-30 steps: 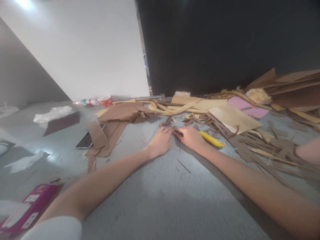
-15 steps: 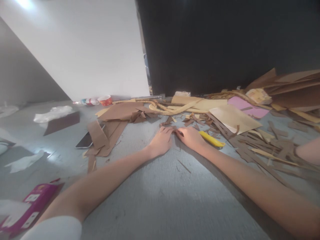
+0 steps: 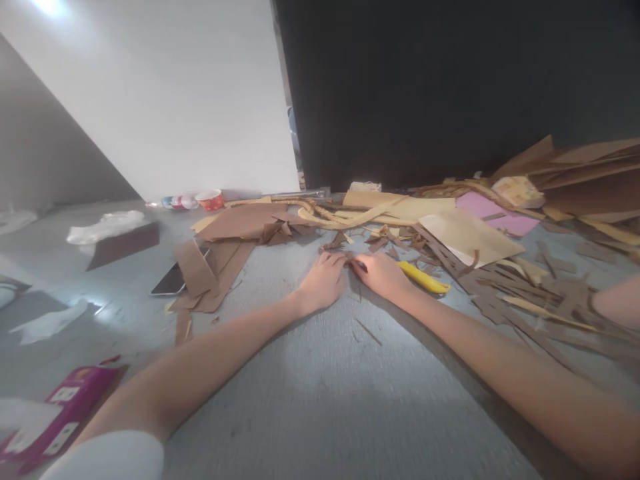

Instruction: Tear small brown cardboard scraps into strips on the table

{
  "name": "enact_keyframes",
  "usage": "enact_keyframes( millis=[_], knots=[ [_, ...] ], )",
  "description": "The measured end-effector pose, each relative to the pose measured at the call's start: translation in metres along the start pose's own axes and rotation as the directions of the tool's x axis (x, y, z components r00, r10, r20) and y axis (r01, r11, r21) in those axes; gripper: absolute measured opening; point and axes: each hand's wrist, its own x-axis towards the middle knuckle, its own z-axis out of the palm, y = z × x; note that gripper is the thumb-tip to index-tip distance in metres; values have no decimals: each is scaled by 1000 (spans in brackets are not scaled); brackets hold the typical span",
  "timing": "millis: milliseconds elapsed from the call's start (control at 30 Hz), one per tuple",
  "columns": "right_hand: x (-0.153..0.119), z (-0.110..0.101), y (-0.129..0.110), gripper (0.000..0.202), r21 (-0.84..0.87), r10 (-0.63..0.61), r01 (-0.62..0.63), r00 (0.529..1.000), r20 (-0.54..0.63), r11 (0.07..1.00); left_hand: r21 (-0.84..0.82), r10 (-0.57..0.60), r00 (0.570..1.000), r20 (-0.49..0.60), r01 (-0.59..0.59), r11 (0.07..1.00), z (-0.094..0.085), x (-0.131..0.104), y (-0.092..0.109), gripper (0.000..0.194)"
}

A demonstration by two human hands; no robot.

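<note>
My left hand [image 3: 323, 280] rests low over the grey tabletop, its fingers closed and pressed down on a small brown strip [image 3: 349, 261], mostly hidden under the fingers. Meeting it fingertip to fingertip, my right hand [image 3: 382, 275] pinches at the same strip. A curled brown piece [image 3: 332, 244] lies just beyond the left fingertips. Beside my right wrist is a yellow tool handle [image 3: 425, 279], which looks like a utility knife. Brown and tan paper scraps [image 3: 387, 237] are scattered past both hands.
Left of my hands a phone [image 3: 169, 283] lies partly under brown sheets [image 3: 235, 267]. A purple packet [image 3: 75, 407] sits near my left forearm. At the back stands a red cup [image 3: 210, 199]. Cut strips [image 3: 545, 300] spread rightward, where another person's arm [image 3: 620, 301] enters.
</note>
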Motion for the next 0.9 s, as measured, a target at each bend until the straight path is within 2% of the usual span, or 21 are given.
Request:
enact_keyframes(
  millis=[900],
  knots=[
    [-1, 1, -1, 33, 16, 7, -6, 1000, -23, 1000, 0, -3, 1000, 14, 3, 1000, -2, -1, 0, 50]
  ],
)
